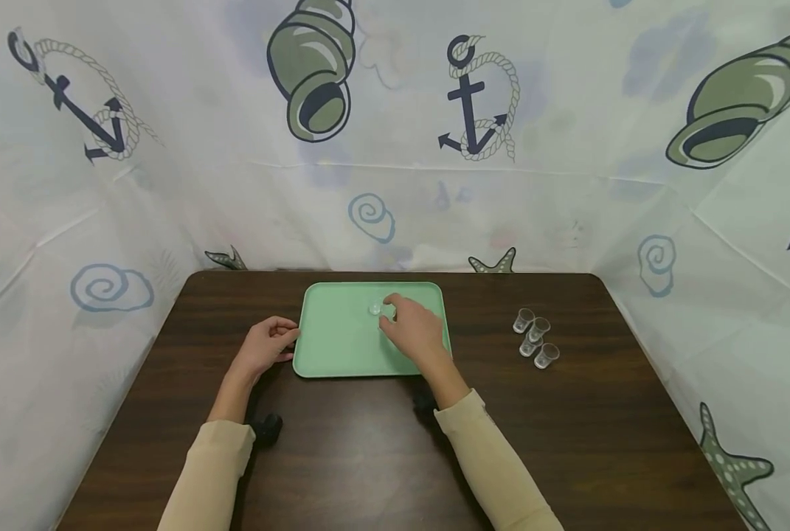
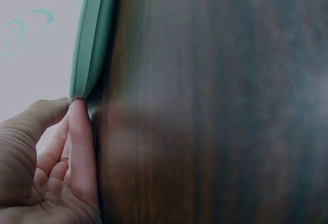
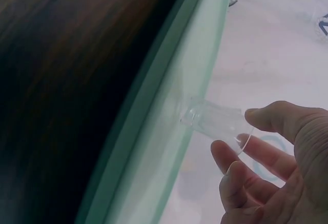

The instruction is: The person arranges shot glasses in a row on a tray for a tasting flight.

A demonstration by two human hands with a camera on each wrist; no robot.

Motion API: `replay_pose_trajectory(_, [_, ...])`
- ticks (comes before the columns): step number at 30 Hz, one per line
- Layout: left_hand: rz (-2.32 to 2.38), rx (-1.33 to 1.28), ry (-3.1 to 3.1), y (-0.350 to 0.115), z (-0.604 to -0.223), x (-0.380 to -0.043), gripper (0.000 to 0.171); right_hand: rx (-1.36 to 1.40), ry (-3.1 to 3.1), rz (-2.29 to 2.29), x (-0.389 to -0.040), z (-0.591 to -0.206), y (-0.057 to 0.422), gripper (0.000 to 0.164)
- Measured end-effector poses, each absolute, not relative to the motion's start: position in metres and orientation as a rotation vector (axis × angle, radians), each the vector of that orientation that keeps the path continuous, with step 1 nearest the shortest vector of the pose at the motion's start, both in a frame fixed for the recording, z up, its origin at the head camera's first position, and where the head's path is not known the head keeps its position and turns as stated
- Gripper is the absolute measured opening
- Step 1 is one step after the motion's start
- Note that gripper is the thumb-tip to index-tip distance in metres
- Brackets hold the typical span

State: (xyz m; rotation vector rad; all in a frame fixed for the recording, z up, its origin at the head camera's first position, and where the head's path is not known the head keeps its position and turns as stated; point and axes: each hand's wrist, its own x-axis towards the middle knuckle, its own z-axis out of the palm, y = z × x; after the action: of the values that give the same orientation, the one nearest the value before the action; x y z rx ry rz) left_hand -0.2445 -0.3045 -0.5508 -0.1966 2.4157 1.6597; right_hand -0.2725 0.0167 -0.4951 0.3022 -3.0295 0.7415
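Note:
A green rectangular tray (image 1: pixel 341 361) lies on the dark table. At its left edge my left hand (image 1: pixel 268 346) pinches the rim; in the left wrist view, thumb (image 2: pixel 54 108) and index finger (image 2: pixel 81 131) meet at the tray's corner. One small clear shot glass (image 1: pixel 375 308) stands upright on the tray. My right hand (image 1: pixel 416 328) hovers over the tray beside that glass, thumb and fingers spread apart. In the right wrist view, the fingertips (image 3: pixel 223 149) surround the rim of the shot glass (image 3: pixel 212 119) loosely; whether they touch it I cannot tell.
Several more clear shot glasses (image 1: pixel 536 339) stand in a cluster on the table (image 1: pixel 600 413), right of the tray. A white cloth (image 1: pixel 408 206) printed with anchors and shells hangs behind and beside the table.

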Motion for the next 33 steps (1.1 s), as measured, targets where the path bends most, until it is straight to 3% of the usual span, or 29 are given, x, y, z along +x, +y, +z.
replay_pose_trajectory(15, [1.683, -0.199, 2.393, -0.305, -0.546, -0.244, 0.042, 0.208, -3.022, 0.714, -0.284, -0.5, 0.005, 0.037])
replay_pose_trajectory(26, [1.694, -0.212, 2.334, -0.293, -0.509, -0.235, 0.039, 0.16, -3.01, 0.779, -0.284, -0.5, 0.002, 0.04])
replay_pose_trajectory(33, [1.7, -0.21, 2.325, -0.293, -0.508, -0.233, 0.04, 0.211, -3.009, 0.873, -0.284, -0.503, 0.002, 0.044])
